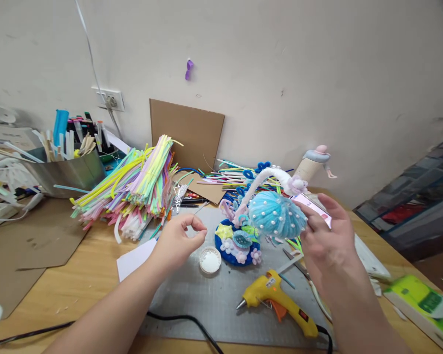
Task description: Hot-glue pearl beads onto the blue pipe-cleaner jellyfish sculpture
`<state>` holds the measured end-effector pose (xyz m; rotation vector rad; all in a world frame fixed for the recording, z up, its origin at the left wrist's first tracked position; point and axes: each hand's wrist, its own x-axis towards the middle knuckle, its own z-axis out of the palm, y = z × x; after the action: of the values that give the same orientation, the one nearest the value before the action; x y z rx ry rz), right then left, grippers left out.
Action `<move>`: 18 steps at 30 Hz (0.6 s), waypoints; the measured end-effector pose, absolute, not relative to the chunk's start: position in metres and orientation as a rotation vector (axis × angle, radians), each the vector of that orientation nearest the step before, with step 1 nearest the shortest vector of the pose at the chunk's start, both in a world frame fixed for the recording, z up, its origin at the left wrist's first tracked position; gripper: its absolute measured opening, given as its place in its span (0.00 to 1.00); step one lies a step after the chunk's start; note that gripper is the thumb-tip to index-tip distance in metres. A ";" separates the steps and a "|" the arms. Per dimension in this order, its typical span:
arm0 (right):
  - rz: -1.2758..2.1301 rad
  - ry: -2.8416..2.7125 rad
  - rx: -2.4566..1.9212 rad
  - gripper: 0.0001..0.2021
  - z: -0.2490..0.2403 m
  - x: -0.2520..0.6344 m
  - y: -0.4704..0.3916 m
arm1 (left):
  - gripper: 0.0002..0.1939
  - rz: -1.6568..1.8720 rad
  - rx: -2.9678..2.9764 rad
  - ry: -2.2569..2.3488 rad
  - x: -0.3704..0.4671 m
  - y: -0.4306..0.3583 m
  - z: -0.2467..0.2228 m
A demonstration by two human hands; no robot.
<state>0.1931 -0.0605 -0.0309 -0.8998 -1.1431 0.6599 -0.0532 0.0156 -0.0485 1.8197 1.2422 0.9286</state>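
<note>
My left hand (182, 241) is closed in a pinch, thumb against forefinger; whatever sits between the tips is too small to make out. Just right of it stands a small round dish (210, 260) of white beads. My right hand (328, 233) grips the edge of a fuzzy light-blue dome (275, 214) dotted with white pearl beads. The dome hangs from a curved white pipe-cleaner stem (260, 184). Below is a dark-blue round base (232, 258) carrying pipe-cleaner flowers. A yellow hot glue gun (280, 300) lies in front, between my forearms.
Bundled pastel pipe cleaners (140, 187) are heaped at left, beside a metal tub (64, 172) of sticks. A cardboard sheet (186, 130) leans on the wall. Scissors (297, 263) lie near my right wrist. A black cord (184, 319) crosses the grey mat (192, 305). A bottle (312, 164) stands behind.
</note>
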 end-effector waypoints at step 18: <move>0.769 -1.937 -2.009 0.15 -0.099 0.225 -0.124 | 0.09 0.521 2.311 1.167 -0.051 0.020 -0.078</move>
<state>0.2253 -0.1237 -0.0993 -2.0089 -1.9366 0.7691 -0.0512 0.0197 -0.0778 2.3114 1.1665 0.5208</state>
